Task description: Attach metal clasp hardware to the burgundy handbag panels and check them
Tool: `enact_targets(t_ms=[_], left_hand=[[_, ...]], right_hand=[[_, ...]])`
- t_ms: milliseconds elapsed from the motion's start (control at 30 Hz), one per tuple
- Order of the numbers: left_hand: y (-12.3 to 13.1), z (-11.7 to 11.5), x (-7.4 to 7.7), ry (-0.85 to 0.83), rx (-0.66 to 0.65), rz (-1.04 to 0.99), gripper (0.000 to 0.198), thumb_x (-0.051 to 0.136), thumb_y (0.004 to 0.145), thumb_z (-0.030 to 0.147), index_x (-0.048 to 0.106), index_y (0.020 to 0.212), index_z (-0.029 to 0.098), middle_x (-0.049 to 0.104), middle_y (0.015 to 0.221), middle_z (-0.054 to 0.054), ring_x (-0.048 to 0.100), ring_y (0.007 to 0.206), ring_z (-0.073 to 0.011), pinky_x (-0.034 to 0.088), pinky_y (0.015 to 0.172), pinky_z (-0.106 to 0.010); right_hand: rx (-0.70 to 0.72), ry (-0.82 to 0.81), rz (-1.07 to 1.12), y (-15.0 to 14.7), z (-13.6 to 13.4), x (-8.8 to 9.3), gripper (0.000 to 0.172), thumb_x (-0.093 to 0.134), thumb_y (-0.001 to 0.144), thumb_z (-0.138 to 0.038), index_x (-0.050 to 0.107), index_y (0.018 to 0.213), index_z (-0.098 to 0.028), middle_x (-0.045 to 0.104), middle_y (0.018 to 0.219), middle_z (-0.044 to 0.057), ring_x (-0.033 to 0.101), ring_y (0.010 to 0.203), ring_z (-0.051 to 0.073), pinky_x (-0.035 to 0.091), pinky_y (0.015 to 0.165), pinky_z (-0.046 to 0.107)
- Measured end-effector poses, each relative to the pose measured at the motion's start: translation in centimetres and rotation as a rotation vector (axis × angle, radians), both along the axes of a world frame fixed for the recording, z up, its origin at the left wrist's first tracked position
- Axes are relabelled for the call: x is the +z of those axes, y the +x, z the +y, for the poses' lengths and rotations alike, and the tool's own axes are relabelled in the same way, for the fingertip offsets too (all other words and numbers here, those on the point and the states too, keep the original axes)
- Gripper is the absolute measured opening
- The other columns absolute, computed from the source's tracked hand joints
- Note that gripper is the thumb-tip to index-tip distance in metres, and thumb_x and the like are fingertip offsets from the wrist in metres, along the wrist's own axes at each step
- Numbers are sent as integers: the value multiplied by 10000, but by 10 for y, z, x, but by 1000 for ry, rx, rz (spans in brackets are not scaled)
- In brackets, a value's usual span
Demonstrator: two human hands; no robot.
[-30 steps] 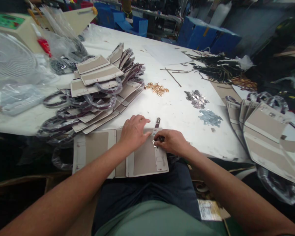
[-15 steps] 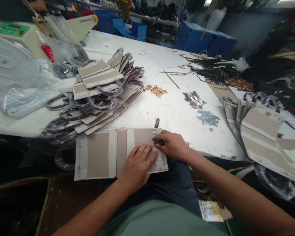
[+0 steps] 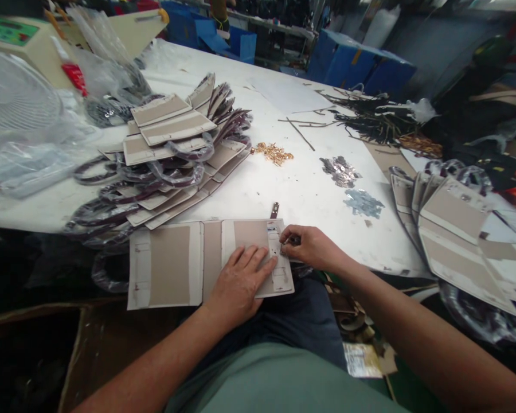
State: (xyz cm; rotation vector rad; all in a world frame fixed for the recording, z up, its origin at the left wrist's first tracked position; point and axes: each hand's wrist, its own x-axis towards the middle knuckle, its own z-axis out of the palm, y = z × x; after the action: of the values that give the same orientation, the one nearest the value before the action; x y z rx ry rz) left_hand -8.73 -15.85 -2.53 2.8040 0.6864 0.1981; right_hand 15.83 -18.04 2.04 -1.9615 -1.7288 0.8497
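A flat beige and white bag panel (image 3: 172, 264) lies across my lap and the near table edge. My left hand (image 3: 241, 282) rests on its right part, fingers stretched flat and pressing it down. Just right of it, my right hand (image 3: 307, 248) is closed in a pinch on a small metal fitting at the panel's right edge, next to a little hole. A short brown strap tab (image 3: 276, 209) sticks out beyond the panel's far edge.
A pile of similar panels with plastic-wrapped handles (image 3: 172, 155) fills the table's left. Small gold parts (image 3: 275, 154) and two heaps of silver parts (image 3: 340, 171) lie mid-table. More panels (image 3: 460, 229) hang off the right. A white fan (image 3: 12, 97) stands far left.
My left hand slid from the panel's far edge toward me and now lies flat on its lower right. My right hand shifted slightly right, staying pinched at the panel's edge.
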Motion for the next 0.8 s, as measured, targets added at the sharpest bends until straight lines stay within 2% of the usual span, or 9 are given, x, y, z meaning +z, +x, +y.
enact_targets(t_ms=[100, 200, 333, 500, 800], left_hand=[[2, 1, 0, 16, -18, 10, 752, 704, 857, 339, 452, 1558, 243, 415, 1627, -113, 311, 1528, -326, 152, 1309, -525], [3, 2, 0, 42, -42, 22, 751, 696, 864, 357, 449, 1559, 218, 406, 1627, -140, 265, 1555, -339, 136, 1310, -543], [3, 2, -2, 71, -59, 32, 769, 690, 868, 363, 428, 1571, 192, 391, 1633, -167, 262, 1558, -358, 136, 1304, -564], [5, 2, -4, 97, -68, 32, 772, 662, 888, 344, 395, 1589, 162, 313, 1672, -219, 270, 1560, -379, 185, 1279, -597], [6, 6, -1, 112, -86, 48, 784, 692, 864, 373, 433, 1573, 163, 347, 1660, -220, 315, 1542, -386, 259, 1253, -603]], right_hand=[[27, 0, -176, -7, 0, -6, 169, 670, 854, -183, 798, 937, -255, 759, 848, -11, 656, 744, 175, 423, 654, 267], [74, 42, -218, -11, 1, -9, 162, 684, 859, -193, 808, 940, -260, 782, 956, 4, 691, 833, 192, 458, 733, 278], [57, 78, -285, -16, -2, -14, 88, 719, 887, -268, 797, 920, -245, 769, 933, 21, 691, 845, 200, 457, 733, 281], [6, 115, -463, -27, -10, -19, 106, 683, 914, -279, 764, 888, -216, 760, 918, 49, 696, 848, 224, 434, 701, 300], [-63, 91, -442, -28, -8, -23, 97, 687, 875, -287, 750, 851, -218, 752, 887, 46, 685, 821, 223, 420, 683, 303]])
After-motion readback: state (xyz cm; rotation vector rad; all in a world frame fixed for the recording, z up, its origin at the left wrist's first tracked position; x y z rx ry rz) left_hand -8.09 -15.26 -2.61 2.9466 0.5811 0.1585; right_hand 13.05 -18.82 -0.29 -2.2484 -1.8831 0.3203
